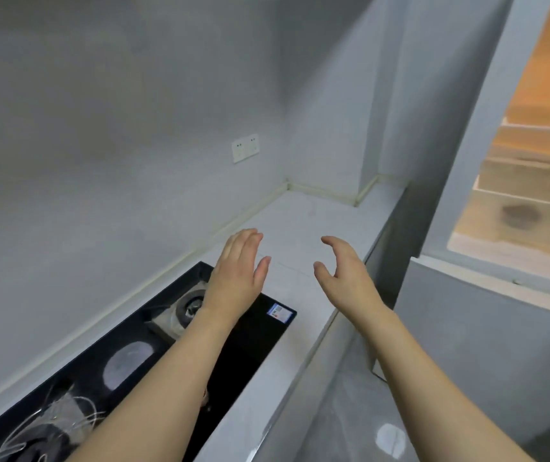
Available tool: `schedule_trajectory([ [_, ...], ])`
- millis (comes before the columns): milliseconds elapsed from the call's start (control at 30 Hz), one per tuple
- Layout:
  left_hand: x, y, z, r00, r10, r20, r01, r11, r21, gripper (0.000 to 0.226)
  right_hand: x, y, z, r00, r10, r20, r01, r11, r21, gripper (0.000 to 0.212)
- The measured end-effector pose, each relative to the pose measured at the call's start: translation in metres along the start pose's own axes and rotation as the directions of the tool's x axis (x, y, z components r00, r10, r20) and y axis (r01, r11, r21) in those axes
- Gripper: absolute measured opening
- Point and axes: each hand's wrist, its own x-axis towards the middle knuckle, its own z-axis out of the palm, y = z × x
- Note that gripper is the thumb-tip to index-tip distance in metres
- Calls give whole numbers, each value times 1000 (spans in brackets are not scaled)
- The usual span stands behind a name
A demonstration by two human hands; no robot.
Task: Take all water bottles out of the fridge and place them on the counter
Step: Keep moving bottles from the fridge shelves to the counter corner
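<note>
Two bare hands are being held out above the white counter (303, 225), palms turned toward each other. The left hand (237, 278) is being kept flat with straight fingers; the right hand (346, 275) is being kept loosely curved, and nothing is being gripped by either. The fridge (533, 181) is being seen open at the right, with several shelves inside. No water bottle is being shown there clearly. One black gas hob (253, 341) is lying under the left forearm, and one double wall socket (245, 148) is being seen on the wall.
</note>
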Motion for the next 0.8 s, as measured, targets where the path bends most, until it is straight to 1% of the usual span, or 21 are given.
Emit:
schedule_trajectory([
  [167, 39, 55, 53, 993, 113, 24, -111, 990, -84, 39, -4, 48, -56, 992, 86, -92, -90, 996, -30, 50],
  [400, 77, 119, 113, 966, 247, 81, -229, 956, -183, 40, -10, 97, -116, 966, 149, -210, -175, 978, -110, 51],
  [600, 110, 155, 159, 935, 339, 103, -307, 921, -239, 41, -5, 138, -150, 923, 209, -324, -266, 953, -144, 51],
  [800, 156, 188, 205, 910, 396, 122, -335, 877, -344, 43, 15, 180, -180, 867, 273, -416, -366, 917, -159, 52],
])
